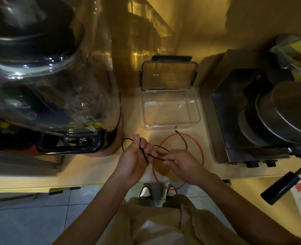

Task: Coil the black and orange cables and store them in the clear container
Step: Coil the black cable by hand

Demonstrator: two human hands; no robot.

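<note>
Head view: black cable [156,155] is pinched by left hand [133,157] & right hand [183,163], near clear container [171,110]; loops are best kept even, w/ orange cable [201,152] untangled.

On the counter [96,167] we find the clear container [171,110] at twelve o'clock of our hands, its lid [168,75] propped behind it, a blender [54,85] at nine o'clock, a metal machine [262,117] at three o'clock.
</note>
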